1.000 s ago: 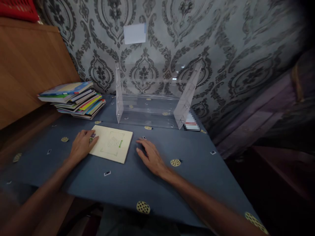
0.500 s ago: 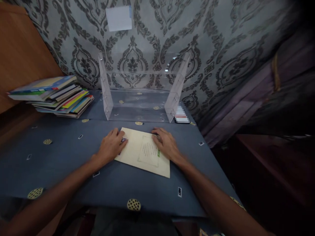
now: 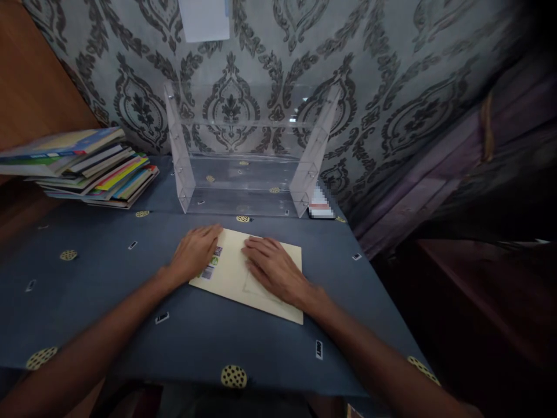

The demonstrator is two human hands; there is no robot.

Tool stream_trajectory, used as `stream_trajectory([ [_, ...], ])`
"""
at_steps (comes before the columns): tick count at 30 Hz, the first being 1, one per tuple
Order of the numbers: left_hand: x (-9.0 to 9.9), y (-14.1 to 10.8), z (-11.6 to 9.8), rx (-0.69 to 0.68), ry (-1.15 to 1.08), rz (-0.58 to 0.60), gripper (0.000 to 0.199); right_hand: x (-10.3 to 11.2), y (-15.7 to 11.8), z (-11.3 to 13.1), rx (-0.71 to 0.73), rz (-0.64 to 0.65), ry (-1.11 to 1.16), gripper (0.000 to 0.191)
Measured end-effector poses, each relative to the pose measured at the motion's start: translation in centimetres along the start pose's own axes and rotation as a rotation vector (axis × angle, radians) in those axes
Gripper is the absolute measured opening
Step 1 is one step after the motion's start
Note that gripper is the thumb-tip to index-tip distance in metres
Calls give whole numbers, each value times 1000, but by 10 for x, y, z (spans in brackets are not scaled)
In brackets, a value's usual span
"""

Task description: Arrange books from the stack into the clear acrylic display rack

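A cream booklet [image 3: 235, 273] lies flat and slightly turned on the blue patterned tablecloth, with small coloured pictures near its left edge. My left hand [image 3: 196, 251] rests along the booklet's left edge, its fingers close together and pointing away from me. My right hand [image 3: 275, 268] lies palm down across the booklet's right half, fingers stretched towards the upper left, covering most of the printed text. Behind the booklet stands a clear acrylic rack [image 3: 243, 174] with tiered shelves.
A pile of books [image 3: 96, 168] stands at the back left beside a wooden panel [image 3: 39, 75]. A blurred-out flat object [image 3: 321, 203] lies at the rack's right foot. Behind are patterned wallpaper with a white paper [image 3: 204, 20], and a curtain [image 3: 418, 174] on the right.
My right hand has slid left from the booklet's right edge onto its printed page. My left hand has shifted slightly left, uncovering the small pictures. The view has moved a little.
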State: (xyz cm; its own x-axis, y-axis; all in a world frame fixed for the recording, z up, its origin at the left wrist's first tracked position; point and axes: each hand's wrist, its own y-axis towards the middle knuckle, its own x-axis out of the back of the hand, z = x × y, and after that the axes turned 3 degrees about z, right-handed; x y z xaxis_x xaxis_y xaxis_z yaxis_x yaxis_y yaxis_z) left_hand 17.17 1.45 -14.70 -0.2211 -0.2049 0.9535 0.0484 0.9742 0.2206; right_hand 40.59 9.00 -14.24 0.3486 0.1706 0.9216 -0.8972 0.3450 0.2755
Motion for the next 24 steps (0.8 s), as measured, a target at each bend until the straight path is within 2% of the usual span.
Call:
stream_trajectory([
  [5,-9,0,24,-36,-208,-90,40,-8,29,15,85,215,26,46],
  [8,-12,-1,26,-38,-243,-99,39,-12,45,18,81,249,33,50],
  [11,-13,-1,26,-40,-240,-96,39,-13,47,15,39,254,44,54],
  [16,-12,0,26,-29,-240,-82,40,-9,27,-2,-101,250,23,61],
  [24,-4,0,19,31,-272,-18,42,3,-18,-29,-213,124,-22,59],
])
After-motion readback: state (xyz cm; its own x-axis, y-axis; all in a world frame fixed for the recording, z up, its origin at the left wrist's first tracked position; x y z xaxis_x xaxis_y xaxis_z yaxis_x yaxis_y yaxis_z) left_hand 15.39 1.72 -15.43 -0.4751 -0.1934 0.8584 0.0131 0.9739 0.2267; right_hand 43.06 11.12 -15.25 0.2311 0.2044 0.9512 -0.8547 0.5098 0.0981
